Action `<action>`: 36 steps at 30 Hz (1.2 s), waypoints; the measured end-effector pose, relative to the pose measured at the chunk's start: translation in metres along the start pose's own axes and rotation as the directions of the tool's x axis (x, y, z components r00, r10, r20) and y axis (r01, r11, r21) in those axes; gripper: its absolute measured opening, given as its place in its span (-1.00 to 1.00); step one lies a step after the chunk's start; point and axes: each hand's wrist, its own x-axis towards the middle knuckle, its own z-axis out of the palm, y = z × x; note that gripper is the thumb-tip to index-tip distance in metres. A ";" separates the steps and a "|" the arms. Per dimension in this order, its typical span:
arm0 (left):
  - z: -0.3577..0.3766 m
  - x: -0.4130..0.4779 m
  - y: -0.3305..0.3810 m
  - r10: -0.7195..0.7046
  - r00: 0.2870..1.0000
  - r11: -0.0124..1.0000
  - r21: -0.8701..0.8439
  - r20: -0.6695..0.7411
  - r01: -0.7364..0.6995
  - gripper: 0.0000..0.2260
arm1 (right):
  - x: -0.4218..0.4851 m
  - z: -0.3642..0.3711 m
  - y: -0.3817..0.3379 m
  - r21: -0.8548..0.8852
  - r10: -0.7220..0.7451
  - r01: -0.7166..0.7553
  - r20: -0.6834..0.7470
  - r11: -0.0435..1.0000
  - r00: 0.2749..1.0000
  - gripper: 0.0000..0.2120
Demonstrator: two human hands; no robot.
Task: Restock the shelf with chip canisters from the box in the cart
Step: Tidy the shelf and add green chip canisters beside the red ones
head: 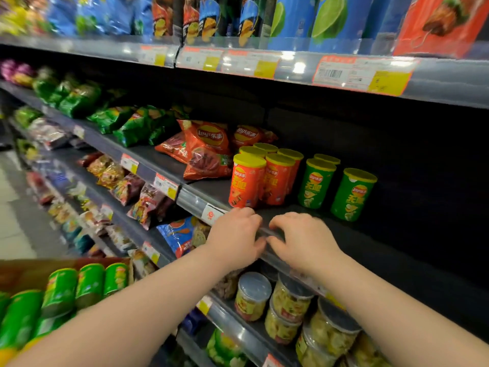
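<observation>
Several orange chip canisters (247, 181) with yellow lids stand on the dark shelf (370, 250). To their right stand three green canisters, the nearest (353, 194) and another (316, 184). My left hand (235, 238) and my right hand (304, 241) are side by side on the clear price rail (195, 201) at the shelf's front edge. Fingers lie over the top of the rail and thumbs press its front. Neither hand holds a canister. At the lower left, a brown box (39, 268) holds several green canisters (90, 283) lying on their sides.
Red (206, 152) and green chip bags (137, 125) lie on the same shelf to the left. The shelf below carries clear tubs with grey lids (252, 295) and snack bags. Tall snack packs fill the shelf above. The shelf surface right of the green canisters is bare.
</observation>
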 end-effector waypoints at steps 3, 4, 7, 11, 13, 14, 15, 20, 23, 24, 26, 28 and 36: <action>0.001 -0.028 -0.012 -0.077 0.996 0.997 0.006 0.046 0.076 -0.45 | -0.001 0.013 -0.025 0.006 -0.119 0.119 -0.007 0.993 0.993 -0.68; 0.003 -0.038 -0.017 -0.104 0.991 0.994 0.038 0.083 0.101 -0.40 | -0.002 0.018 -0.033 0.015 -0.148 0.148 0.000 0.989 0.989 -0.68; 0.009 -0.063 -0.034 -0.214 0.960 0.971 0.151 0.183 0.187 -0.62 | -0.005 0.038 -0.054 0.057 -0.209 0.206 0.033 0.977 0.977 -0.71; 0.015 -0.097 -0.058 -0.280 0.931 0.952 0.192 0.235 0.238 -0.63 | -0.007 0.061 -0.084 0.090 -0.254 0.246 0.092 0.965 0.963 -0.70; 0.014 -0.115 -0.072 -0.306 0.912 0.945 0.208 0.274 0.254 -0.64 | -0.008 0.072 -0.102 0.083 -0.266 0.257 0.125 0.963 0.956 -0.69; 0.014 -0.124 -0.080 -0.318 0.902 0.940 0.216 0.291 0.262 -0.64 | -0.007 0.077 -0.113 0.078 -0.271 0.262 0.147 0.962 0.951 -0.69; 0.013 -0.134 -0.089 -0.333 0.891 0.936 0.221 0.308 0.274 -0.64 | -0.006 0.083 -0.125 0.075 -0.275 0.265 0.171 0.961 0.946 -0.69; 0.002 -0.193 -0.143 -0.415 0.815 0.907 0.257 0.405 0.335 -0.61 | -0.001 0.109 -0.196 0.091 -0.286 0.271 0.268 0.958 0.920 -0.72; -0.007 -0.234 -0.182 -0.472 0.775 0.879 0.292 0.420 0.377 -0.61 | 0.003 0.126 -0.247 0.115 -0.309 0.287 0.328 0.951 0.893 -0.69; -0.010 -0.248 -0.195 -0.493 0.762 0.868 0.300 0.420 0.396 -0.60 | 0.004 0.132 -0.264 0.115 -0.316 0.294 0.347 0.949 0.883 -0.68; -0.017 -0.274 -0.222 -0.531 0.731 0.846 0.312 0.428 0.432 -0.58 | 0.006 0.141 -0.297 0.093 -0.327 0.316 0.373 0.944 0.868 -0.67; -0.022 -0.299 -0.248 -0.551 0.706 0.834 0.319 0.445 0.450 -0.59 | 0.008 0.150 -0.327 0.068 -0.333 0.335 0.405 0.940 0.852 -0.67; -0.032 -0.381 -0.325 -0.627 0.583 0.775 0.340 0.518 0.532 -0.63 | 0.005 0.185 -0.403 0.099 -0.314 0.308 0.509 0.946 0.802 -0.65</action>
